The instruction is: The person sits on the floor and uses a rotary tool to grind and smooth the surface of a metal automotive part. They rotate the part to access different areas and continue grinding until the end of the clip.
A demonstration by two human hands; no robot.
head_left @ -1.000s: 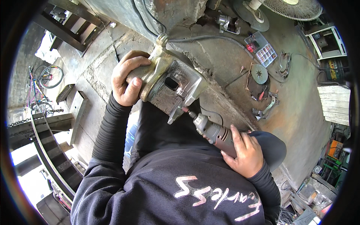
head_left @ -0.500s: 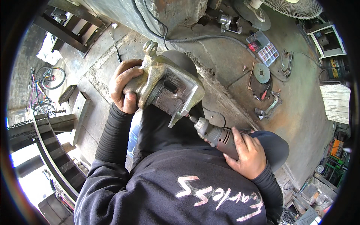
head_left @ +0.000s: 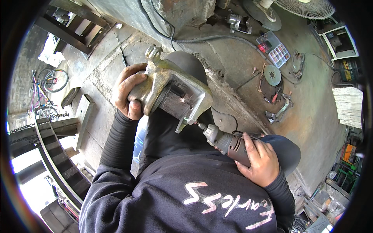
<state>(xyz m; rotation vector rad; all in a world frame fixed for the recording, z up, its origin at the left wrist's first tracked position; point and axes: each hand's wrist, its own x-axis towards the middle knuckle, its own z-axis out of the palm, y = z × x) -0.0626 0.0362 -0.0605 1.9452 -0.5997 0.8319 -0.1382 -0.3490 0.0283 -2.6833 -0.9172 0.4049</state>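
A worn brass-coloured metal brake caliper rests over my knees, its open frame facing up. My left hand is closed round its rounded left end, thumb below and fingers on top. In my right hand is a grey rotary tool, gripped by the rear of its body. The tool's narrow tip points up and left, at the caliper's lower right edge; whether it touches the metal I cannot tell. A dark slot shows in the piston area inside the frame.
On the floor at the right lie an organiser box with small parts, a round disc, and a metal bracket. Another caliper lies near a fan. A black cable crosses the floor. Bicycle at left.
The rotary tool and my right hand have shifted slightly right and down. The caliper and my left hand stay nearly in place.
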